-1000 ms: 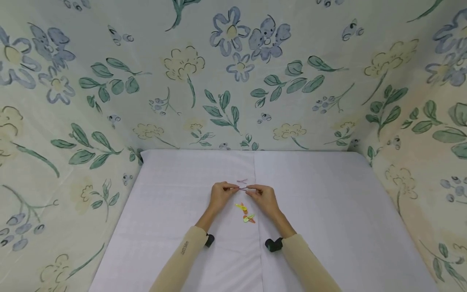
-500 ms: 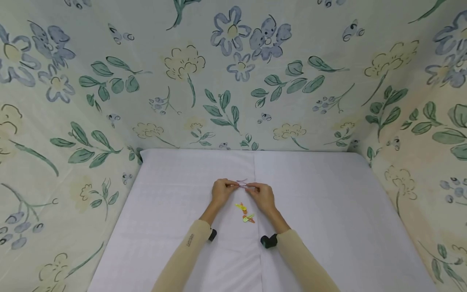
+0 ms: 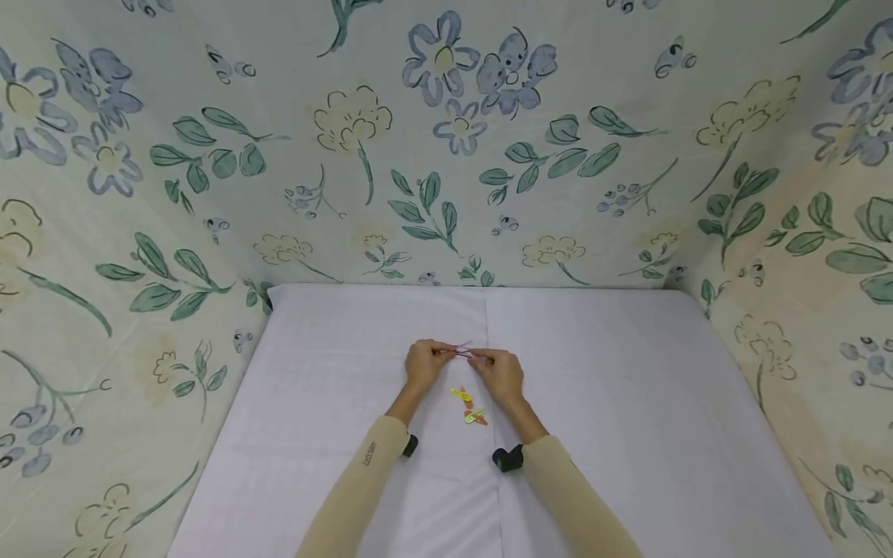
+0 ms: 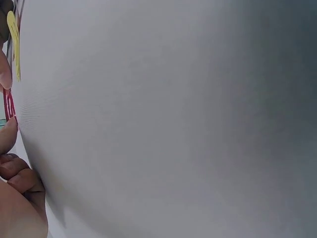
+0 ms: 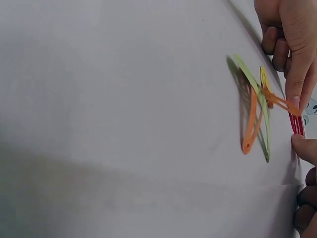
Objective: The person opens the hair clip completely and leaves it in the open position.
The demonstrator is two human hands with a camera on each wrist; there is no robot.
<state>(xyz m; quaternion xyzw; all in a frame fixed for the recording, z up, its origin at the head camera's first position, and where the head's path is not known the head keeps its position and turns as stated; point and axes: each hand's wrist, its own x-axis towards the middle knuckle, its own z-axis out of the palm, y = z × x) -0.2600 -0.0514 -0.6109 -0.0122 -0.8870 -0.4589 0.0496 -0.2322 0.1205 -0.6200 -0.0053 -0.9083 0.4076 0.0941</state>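
Evidently, we find the left hand (image 3: 424, 366) and right hand (image 3: 504, 375) jointly pinching a red hair clip (image 5: 296, 125), beyond the coloured clips (image 3: 465, 398) on the worktop (image 3: 593, 387); lettering (image 3: 369, 453) on the left sleeve (image 3: 349, 492) is too small to read.

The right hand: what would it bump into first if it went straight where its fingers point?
Probably the left hand, just beyond the red clip the right hand pinches, though depth is unclear.

Walls (image 3: 279, 217) patterned with blue and yellow flowers enclose a white-covered table (image 3: 614, 403) on three sides.
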